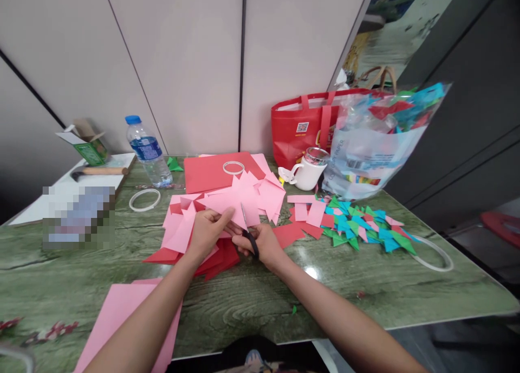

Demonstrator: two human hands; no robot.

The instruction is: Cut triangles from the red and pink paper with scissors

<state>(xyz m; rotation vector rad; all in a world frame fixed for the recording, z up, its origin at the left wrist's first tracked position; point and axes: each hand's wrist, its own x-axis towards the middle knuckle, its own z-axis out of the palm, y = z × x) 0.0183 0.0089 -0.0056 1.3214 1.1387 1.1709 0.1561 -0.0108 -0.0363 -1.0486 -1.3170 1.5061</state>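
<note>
My left hand (210,226) pinches a piece of pink paper (223,200), thumb on top. Black-handled scissors (251,244) are in my right hand (266,245), fingers in the handles and blades pointing up at the paper. Whether the blades are parted is hard to make out. Beneath both hands lies a heap of cut paper, with pink pieces (179,232) over red pieces (219,262). More pink cut-outs (271,197) overlap just beyond the held paper, so its far edge is hard to trace.
Behind the heap are red sheets (203,172); pink sheets (117,316) lie front left. Folded blue and green paper pieces (353,224) spread right, near a white mug (309,172), a plastic bag (365,156) and a red bag (288,129). Leftward stand a water bottle (148,150) and a hammer (101,171).
</note>
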